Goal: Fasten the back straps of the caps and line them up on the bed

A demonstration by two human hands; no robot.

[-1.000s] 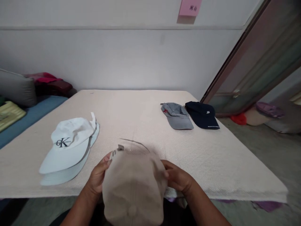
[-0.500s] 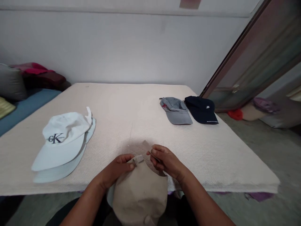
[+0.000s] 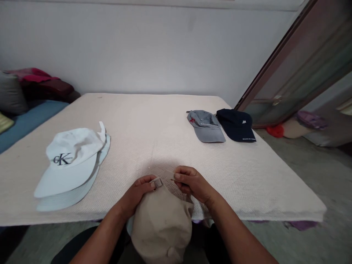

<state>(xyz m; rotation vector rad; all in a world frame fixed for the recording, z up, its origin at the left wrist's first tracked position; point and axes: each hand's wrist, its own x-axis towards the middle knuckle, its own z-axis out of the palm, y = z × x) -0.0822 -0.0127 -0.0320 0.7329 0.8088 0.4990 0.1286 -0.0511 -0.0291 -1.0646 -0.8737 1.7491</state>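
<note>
A beige cap point(image 3: 163, 223) is between my hands at the table's near edge, its back opening turned away from me. My left hand point(image 3: 140, 190) pinches the cap's rim beside a small buckle point(image 3: 157, 182) on one side of the opening. In my right hand point(image 3: 191, 183), thumb and fingers grip the loose adjusting strap point(image 3: 169, 175) from the other side. The strap's free end points left, close to the buckle but apart from it. The cap's brim is mostly hidden underneath.
A white cap point(image 3: 71, 150) with dark letters lies over a light blue brim point(image 3: 71, 200) on the left. At the right stand a grey cap point(image 3: 206, 126) and a navy cap point(image 3: 236, 124), side by side. A pale cloth covers the table point(image 3: 143, 121); a wall is behind.
My right hand has moved slightly left, bringing the strap's end nearer the buckle. The strap now lies flatter. The view has tilted down a little.
</note>
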